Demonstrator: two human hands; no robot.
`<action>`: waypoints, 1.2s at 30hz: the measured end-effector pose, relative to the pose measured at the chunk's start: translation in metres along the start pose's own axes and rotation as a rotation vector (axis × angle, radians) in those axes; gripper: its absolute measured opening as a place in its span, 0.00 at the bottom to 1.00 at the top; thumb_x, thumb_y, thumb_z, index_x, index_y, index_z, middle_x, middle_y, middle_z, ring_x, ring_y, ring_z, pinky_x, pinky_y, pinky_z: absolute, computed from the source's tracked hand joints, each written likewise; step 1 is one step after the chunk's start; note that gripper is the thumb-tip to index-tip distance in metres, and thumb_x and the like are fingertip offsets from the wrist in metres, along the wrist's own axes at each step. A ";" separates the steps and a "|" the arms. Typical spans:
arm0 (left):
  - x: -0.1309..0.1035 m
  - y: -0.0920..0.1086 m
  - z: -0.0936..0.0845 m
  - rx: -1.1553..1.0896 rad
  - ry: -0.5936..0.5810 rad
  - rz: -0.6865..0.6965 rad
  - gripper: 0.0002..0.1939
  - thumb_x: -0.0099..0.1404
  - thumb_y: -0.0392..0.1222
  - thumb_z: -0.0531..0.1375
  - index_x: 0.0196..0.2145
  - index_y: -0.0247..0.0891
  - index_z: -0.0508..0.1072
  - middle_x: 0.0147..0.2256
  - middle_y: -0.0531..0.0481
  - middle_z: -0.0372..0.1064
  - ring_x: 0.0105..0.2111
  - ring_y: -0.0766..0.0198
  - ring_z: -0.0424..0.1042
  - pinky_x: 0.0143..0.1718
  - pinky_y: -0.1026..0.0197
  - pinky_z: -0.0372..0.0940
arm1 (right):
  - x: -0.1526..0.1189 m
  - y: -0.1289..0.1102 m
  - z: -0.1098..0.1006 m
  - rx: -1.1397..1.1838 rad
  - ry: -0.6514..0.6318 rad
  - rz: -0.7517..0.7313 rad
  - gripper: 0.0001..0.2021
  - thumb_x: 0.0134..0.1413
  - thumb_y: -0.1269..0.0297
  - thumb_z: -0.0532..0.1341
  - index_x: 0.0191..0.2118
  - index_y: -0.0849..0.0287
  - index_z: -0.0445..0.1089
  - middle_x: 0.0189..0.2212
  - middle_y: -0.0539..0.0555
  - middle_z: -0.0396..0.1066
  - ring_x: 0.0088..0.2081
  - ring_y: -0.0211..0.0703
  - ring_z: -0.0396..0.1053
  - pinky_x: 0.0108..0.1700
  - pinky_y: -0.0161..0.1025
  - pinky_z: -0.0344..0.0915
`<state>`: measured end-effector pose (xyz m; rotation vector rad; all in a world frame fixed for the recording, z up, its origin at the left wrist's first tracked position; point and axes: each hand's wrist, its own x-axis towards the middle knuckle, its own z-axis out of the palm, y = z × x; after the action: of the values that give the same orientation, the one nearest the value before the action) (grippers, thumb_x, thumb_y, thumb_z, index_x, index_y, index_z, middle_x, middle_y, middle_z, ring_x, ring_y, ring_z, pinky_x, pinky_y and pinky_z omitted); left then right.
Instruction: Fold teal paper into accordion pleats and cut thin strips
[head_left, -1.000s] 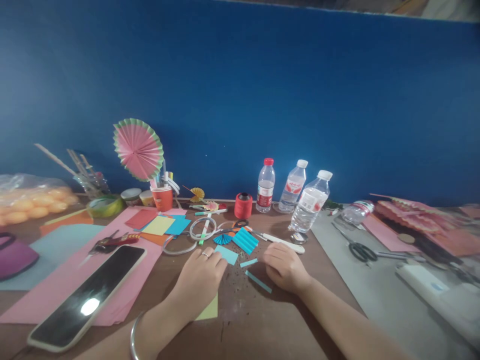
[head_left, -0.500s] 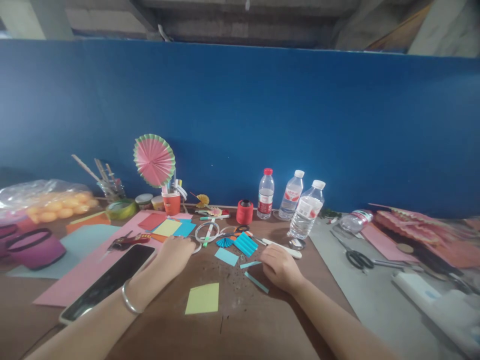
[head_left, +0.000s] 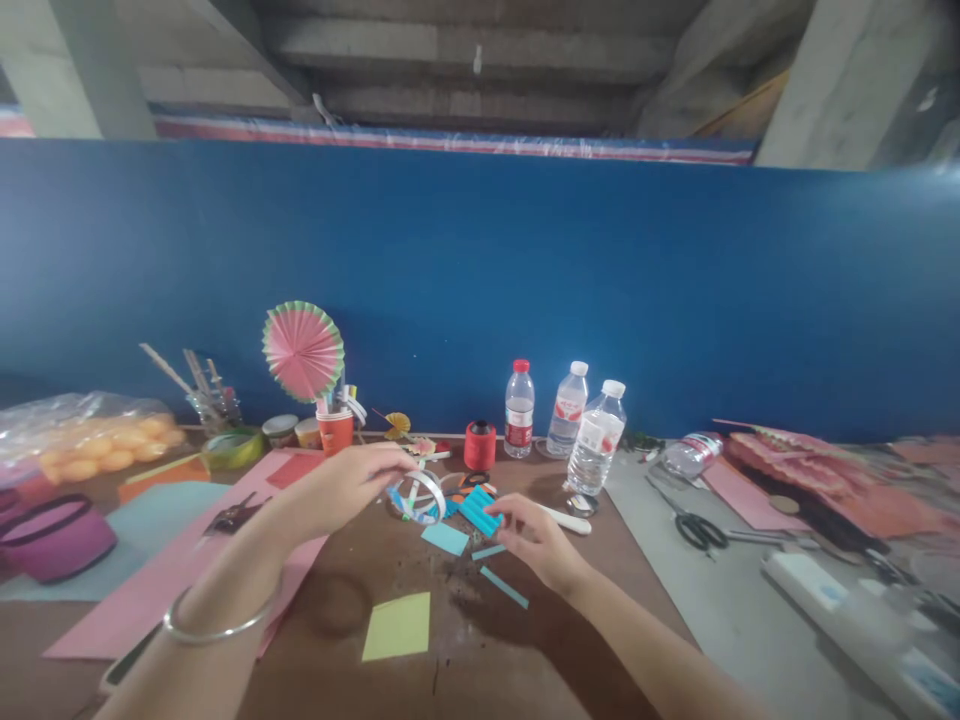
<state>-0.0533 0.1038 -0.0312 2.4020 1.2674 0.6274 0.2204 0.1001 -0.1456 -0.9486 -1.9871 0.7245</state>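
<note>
My left hand [head_left: 352,490] has its fingers closed at the upper edge of a white tape roll [head_left: 435,488], which stands tilted above the table. My right hand [head_left: 536,540] pinches the right corner of a pleated blue paper [head_left: 477,510] between thumb and fingers. Just below these lie a flat light-blue paper piece [head_left: 445,540] and two thin blue strips, one strip [head_left: 504,588] lying farther forward. A yellow paper square [head_left: 397,627] is nearer to me. Behind the pleated paper, orange-handled scissors [head_left: 472,484] are partly hidden.
A red thread spool [head_left: 480,446] and several bottles, one red-capped bottle [head_left: 519,410], stand along the blue partition [head_left: 480,260]. At left are a paper fan [head_left: 303,350] in a cup, pink sheets and a purple basket [head_left: 60,540]. Black scissors [head_left: 699,530] lie at right.
My left hand has risen with the tape roll, which now tilts up. My right hand has moved onto the pleated blue paper and gripped its corner. The head view has tipped upward.
</note>
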 end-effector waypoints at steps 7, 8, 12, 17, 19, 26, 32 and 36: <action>0.036 0.006 0.041 -0.190 0.259 0.086 0.14 0.61 0.43 0.47 0.41 0.40 0.67 0.42 0.49 0.66 0.40 0.64 0.65 0.42 0.64 0.61 | 0.057 -0.058 -0.004 0.099 -0.038 0.091 0.17 0.54 0.55 0.50 0.31 0.64 0.67 0.25 0.51 0.64 0.26 0.33 0.60 0.27 0.28 0.55; 0.041 0.009 0.039 -0.203 0.293 0.113 0.15 0.60 0.42 0.48 0.44 0.40 0.65 0.43 0.49 0.65 0.42 0.64 0.65 0.42 0.64 0.61 | 0.066 -0.064 -0.007 0.110 -0.018 0.096 0.17 0.54 0.55 0.51 0.28 0.65 0.66 0.23 0.50 0.64 0.24 0.32 0.59 0.26 0.28 0.54; 0.048 0.023 0.021 -0.127 0.384 0.255 0.14 0.59 0.41 0.51 0.43 0.40 0.67 0.41 0.49 0.66 0.40 0.65 0.65 0.40 0.66 0.61 | 0.081 -0.087 -0.018 0.271 -0.070 0.086 0.17 0.51 0.55 0.54 0.26 0.65 0.67 0.19 0.49 0.62 0.20 0.29 0.57 0.22 0.27 0.53; 0.043 0.029 0.007 -0.157 0.498 0.137 0.08 0.59 0.41 0.52 0.32 0.38 0.69 0.31 0.52 0.68 0.31 0.68 0.68 0.33 0.68 0.63 | 0.074 -0.101 -0.016 0.503 -0.053 0.077 0.13 0.49 0.57 0.57 0.30 0.63 0.69 0.22 0.51 0.65 0.24 0.31 0.62 0.25 0.27 0.58; 0.045 0.024 0.010 -0.303 0.540 0.091 0.07 0.58 0.40 0.52 0.32 0.37 0.68 0.31 0.52 0.68 0.31 0.67 0.69 0.31 0.68 0.65 | 0.072 -0.098 -0.013 0.595 -0.094 0.035 0.11 0.48 0.59 0.58 0.31 0.63 0.70 0.24 0.52 0.66 0.27 0.33 0.64 0.29 0.30 0.60; 0.057 0.015 0.020 -0.501 0.474 0.124 0.11 0.59 0.37 0.50 0.41 0.37 0.64 0.37 0.48 0.66 0.30 0.66 0.70 0.28 0.66 0.68 | 0.069 -0.084 -0.002 0.573 -0.048 -0.016 0.10 0.48 0.62 0.59 0.33 0.64 0.70 0.28 0.53 0.66 0.29 0.35 0.65 0.32 0.32 0.62; 0.049 0.033 0.014 0.229 0.461 0.444 0.12 0.59 0.35 0.52 0.41 0.42 0.67 0.43 0.49 0.65 0.44 0.62 0.64 0.44 0.57 0.62 | 0.066 -0.087 0.000 0.493 0.191 0.070 0.13 0.46 0.58 0.59 0.25 0.66 0.67 0.18 0.51 0.65 0.22 0.32 0.62 0.25 0.29 0.59; 0.044 0.035 0.015 0.351 0.533 0.513 0.12 0.60 0.37 0.51 0.42 0.38 0.67 0.41 0.48 0.67 0.41 0.64 0.66 0.40 0.62 0.63 | 0.063 -0.096 -0.004 0.470 0.212 0.020 0.15 0.46 0.56 0.58 0.21 0.65 0.66 0.17 0.51 0.64 0.21 0.32 0.61 0.25 0.29 0.59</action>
<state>0.0007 0.1205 -0.0162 3.0134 0.9867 1.3648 0.1643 0.0994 -0.0449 -0.7262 -1.5305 1.0025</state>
